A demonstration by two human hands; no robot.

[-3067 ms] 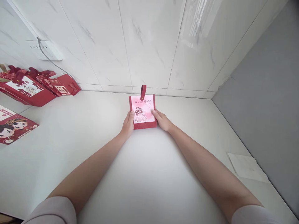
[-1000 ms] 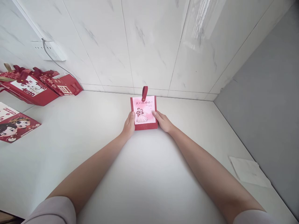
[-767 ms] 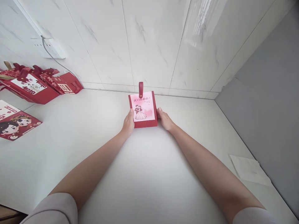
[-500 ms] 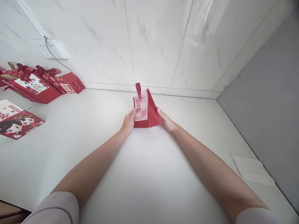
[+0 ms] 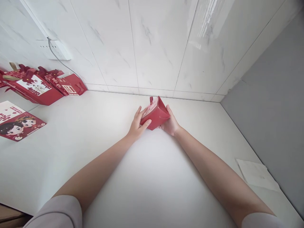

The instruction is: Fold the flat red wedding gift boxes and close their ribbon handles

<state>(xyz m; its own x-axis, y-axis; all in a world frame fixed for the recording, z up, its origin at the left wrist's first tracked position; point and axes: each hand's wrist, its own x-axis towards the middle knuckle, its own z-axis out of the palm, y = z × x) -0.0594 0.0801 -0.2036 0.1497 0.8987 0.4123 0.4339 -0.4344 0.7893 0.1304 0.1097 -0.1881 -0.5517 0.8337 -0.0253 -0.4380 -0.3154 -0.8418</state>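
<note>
The red box [image 5: 158, 117] sits near the middle of the view, just short of the wall [image 5: 114, 44], tilted so that its creased triangular end points to about two o'clock. Both hands grip it: the left hand [image 5: 137, 124] from between eight and nine, fingers on the pale printed panel [image 5: 151, 108] and thumb on the plain red face; the right hand [image 5: 171, 124] from four, cupped about the far side. To handle the box well at this slant, light, even pressure from both sides should serve best, with the right palm bearing the weight and the left thumb only steadying, since the card looks likely to dent at its folds. It would help to leave the strap [image 5: 151, 100], at eleven, unpinched.

The panel's print is foreshortened and partly under the left fingers, most of the right fingers are behind the box, and whether its lower edge touches the bench [image 5: 152, 180] I cannot tell. Farther off, toward ten, the clustered red boxes [image 5: 51, 96] overlap and run out of view, as does the illustrated box [image 5: 23, 124] at nine
</note>
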